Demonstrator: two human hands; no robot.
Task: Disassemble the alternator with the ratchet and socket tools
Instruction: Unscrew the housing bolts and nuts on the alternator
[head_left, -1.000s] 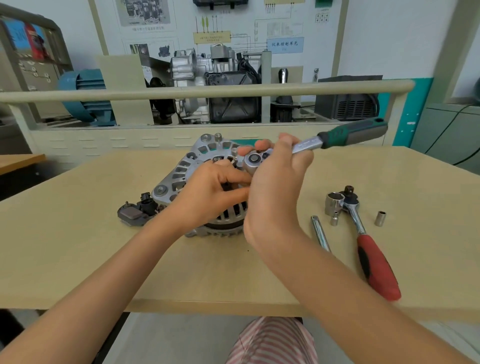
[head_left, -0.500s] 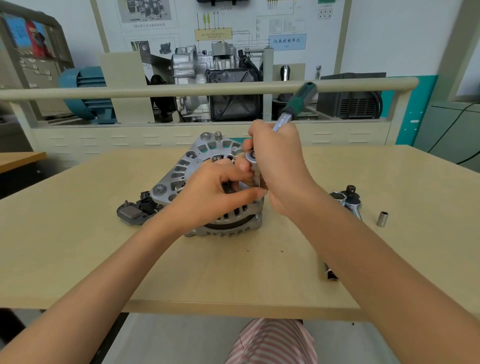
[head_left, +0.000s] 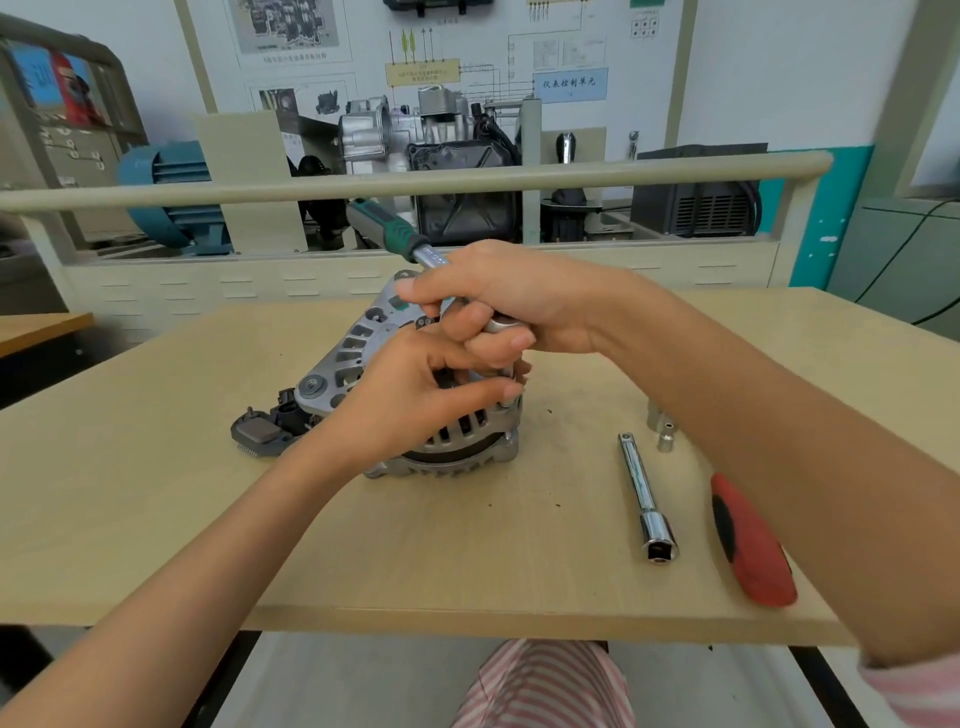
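Hands on alternator (head_left: 363, 358) — right hand (head_left: 524, 306) clutching green-handled ratchet (head_left: 395, 231), left hand (head_left: 415, 395) fingers pinching its socket — no legible branding.

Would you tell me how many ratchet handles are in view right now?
2: the green-handled ratchet gripped by the right hand over the alternator, and the red-handled one lying on the table, partly hidden by the right forearm.
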